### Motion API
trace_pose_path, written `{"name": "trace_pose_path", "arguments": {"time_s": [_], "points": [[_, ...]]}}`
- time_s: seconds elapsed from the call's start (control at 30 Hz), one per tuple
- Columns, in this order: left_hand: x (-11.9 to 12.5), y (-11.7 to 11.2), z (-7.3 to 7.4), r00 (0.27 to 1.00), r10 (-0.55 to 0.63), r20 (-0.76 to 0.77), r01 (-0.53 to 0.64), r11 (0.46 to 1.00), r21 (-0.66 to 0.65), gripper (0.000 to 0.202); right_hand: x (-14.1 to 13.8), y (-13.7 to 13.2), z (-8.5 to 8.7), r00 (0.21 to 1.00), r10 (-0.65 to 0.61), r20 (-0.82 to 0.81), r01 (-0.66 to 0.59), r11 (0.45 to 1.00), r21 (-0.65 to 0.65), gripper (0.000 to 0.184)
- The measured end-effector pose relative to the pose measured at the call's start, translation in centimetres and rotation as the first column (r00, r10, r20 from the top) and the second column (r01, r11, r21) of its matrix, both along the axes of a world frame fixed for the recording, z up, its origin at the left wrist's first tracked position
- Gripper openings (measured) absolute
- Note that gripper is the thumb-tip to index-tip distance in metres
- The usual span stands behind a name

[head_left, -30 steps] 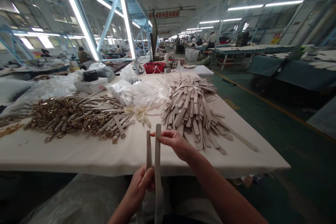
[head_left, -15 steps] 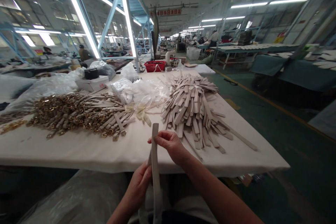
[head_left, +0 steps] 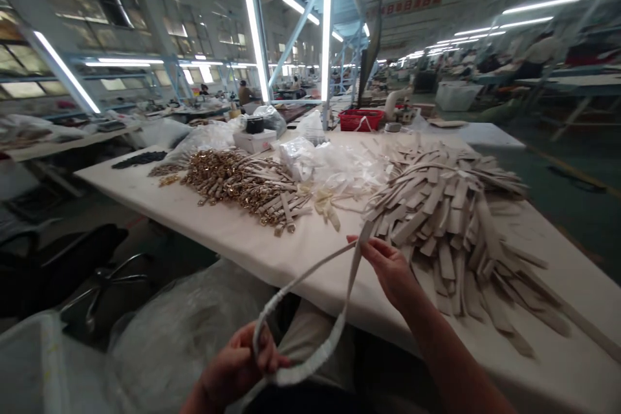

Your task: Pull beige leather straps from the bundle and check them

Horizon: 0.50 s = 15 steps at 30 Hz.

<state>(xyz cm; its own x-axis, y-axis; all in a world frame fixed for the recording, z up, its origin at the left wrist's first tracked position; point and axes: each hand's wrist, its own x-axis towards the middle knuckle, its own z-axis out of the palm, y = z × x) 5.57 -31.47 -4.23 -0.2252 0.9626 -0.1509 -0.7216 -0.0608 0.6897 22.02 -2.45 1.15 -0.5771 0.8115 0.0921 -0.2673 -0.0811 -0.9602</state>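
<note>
A pale grey-beige strap (head_left: 350, 284) hangs in a loop between my two hands over the table's front edge. My right hand (head_left: 388, 265) pinches its upper end, where two lengths of strap meet. Lower down and to the left, my left hand (head_left: 245, 352) is closed around the bottom of the loop, close to my lap. Right beyond my right hand spreads a large heap of similar flat straps (head_left: 446, 200). Farther left on the table lies a pile of straps with gold-coloured metal hardware (head_left: 237, 181).
Clear plastic bags (head_left: 334, 162), a yellowish glove-like item (head_left: 326, 207), a white box (head_left: 255, 140) and a red basket (head_left: 361, 119) are on the cloth-covered table (head_left: 233, 242). A big plastic bag (head_left: 179, 330) and an office chair (head_left: 101, 278) stand below left.
The view has swung left. My left hand has moved down and away from my right hand, and the strap has opened from a narrow fold into a wide loop.
</note>
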Motion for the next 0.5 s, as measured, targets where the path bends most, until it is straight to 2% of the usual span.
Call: {"name": "trace_pose_path", "arguments": {"time_s": [0.07,0.1,0.17,0.23,0.27,0.3,0.37,0.43,0.5], "points": [[-2.8,-2.3,2.4,0.967,0.245,-0.064,-0.244,0.969,0.026,0.038,-0.2,-0.2,-0.6,0.995,0.01,0.097,-0.012,1.0,0.02,0.045],[-4.3,-3.5,4.1,0.924,0.368,-0.106,-0.365,0.93,0.044,0.041,-0.1,-0.4,-0.8,0.991,0.006,0.137,-0.014,0.998,0.054,0.046],[-7.1,-6.0,8.2,0.791,0.569,-0.226,-0.571,0.819,0.065,0.041,0.2,-0.6,-0.8,0.979,-0.008,0.201,-0.022,0.989,0.145,0.046],[-9.7,-8.9,12.6,0.628,0.677,-0.384,-0.726,0.687,0.025,0.043,0.8,-0.6,-0.9,0.963,-0.03,0.268,-0.033,0.973,0.228,0.046],[-10.8,-10.5,14.6,0.534,0.677,-0.507,-0.79,0.613,-0.015,0.05,1.3,-0.4,-1.0,0.951,-0.047,0.305,-0.035,0.965,0.259,0.045],[-11.7,-12.1,16.5,0.442,0.629,-0.639,-0.842,0.537,-0.055,0.052,1.9,-0.2,-1.2,0.939,-0.068,0.338,-0.033,0.959,0.283,0.045],[-13.0,-15.6,19.3,0.309,0.456,-0.835,-0.92,0.367,-0.141,0.048,3.1,0.7,-1.8,0.907,-0.115,0.404,-0.022,0.948,0.318,0.041],[-13.4,-18.9,20.8,0.273,0.33,-0.904,-0.958,0.182,-0.223,0.042,4.2,1.7,-2.4,0.871,-0.145,0.469,-0.012,0.949,0.315,0.038],[-13.0,-20.9,21.1,0.241,0.339,-0.909,-0.968,0.016,-0.251,0.037,5.1,2.3,-2.6,0.852,-0.173,0.495,0.019,0.953,0.301,0.036]]}}
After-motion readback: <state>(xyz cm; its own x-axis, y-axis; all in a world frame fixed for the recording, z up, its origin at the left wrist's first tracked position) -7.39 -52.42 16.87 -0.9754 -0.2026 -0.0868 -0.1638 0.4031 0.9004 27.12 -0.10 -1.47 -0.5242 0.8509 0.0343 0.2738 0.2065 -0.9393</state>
